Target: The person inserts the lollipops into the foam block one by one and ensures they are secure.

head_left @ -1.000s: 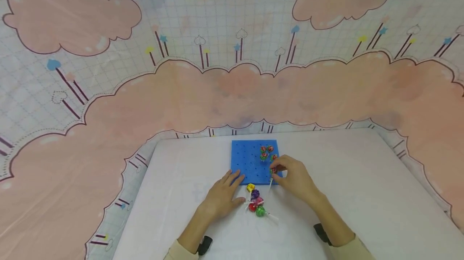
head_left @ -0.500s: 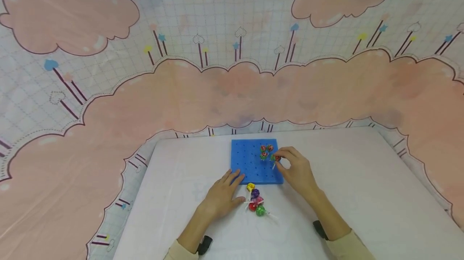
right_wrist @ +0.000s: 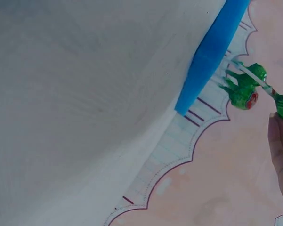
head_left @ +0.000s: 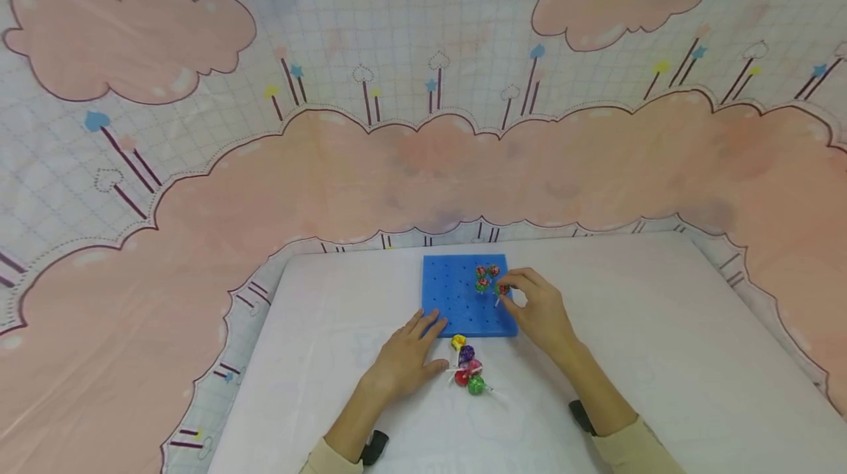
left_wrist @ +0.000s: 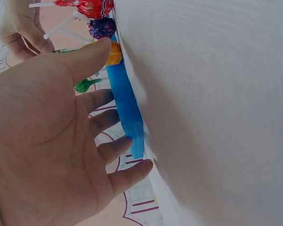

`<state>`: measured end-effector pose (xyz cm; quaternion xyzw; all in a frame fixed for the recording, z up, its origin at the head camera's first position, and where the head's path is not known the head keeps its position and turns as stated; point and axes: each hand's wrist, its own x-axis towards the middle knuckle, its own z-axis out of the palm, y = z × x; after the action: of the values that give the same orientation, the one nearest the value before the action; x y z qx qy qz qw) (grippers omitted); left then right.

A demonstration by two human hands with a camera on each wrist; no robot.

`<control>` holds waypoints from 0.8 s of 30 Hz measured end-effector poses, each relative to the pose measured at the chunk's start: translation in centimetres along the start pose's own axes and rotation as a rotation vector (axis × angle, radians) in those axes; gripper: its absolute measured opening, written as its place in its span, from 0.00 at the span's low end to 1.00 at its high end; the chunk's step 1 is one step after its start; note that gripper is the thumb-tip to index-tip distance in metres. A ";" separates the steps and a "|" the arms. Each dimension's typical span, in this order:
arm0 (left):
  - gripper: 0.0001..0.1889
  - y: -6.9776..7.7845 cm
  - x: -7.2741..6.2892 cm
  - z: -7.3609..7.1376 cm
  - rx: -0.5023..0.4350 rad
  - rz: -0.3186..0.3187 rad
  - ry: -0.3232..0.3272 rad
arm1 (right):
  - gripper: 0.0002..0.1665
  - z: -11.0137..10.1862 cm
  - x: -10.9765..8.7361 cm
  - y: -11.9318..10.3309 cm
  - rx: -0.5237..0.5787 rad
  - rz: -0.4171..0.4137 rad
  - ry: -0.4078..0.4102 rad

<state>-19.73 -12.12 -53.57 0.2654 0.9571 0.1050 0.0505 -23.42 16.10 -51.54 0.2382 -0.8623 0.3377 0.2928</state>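
A blue board dotted with small holes lies on the table. Between thumb and fingers, my right hand pinches a lollipop in a green and red wrapper over the board's right side. Its white stick slants down toward the board; whether the tip is in a hole I cannot tell. Several like lollipops stand in the board just left of that hand, and one beside the fingers is partly hidden. My left hand rests with spread fingers at the board's front left corner, its thumb near a yellow lollipop.
In front of the board lies a loose cluster of lollipops: purple, pink, red and green, sticks pointing various ways. The white table runs back to a patterned cloth backdrop.
My right hand has carried the lollipop from the board's front right farther back, beside the standing ones, then shifted it slightly left. My left hand has stayed in place.
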 end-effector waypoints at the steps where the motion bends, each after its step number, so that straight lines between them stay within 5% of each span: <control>1: 0.40 0.0 0.0 0.0 -0.001 0.002 0.000 | 0.20 0.0 0.0 0.0 0.000 -0.002 -0.002; 24: 0.39 0.1 -0.1 -0.2 0.007 0.013 0.016 | 0.17 0.4 0.7 -0.1 -0.032 0.081 -0.087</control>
<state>-19.65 -12.14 -53.31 0.2711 0.9560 0.1042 0.0413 -23.97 15.57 -51.31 0.2130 -0.8884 0.3247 0.2450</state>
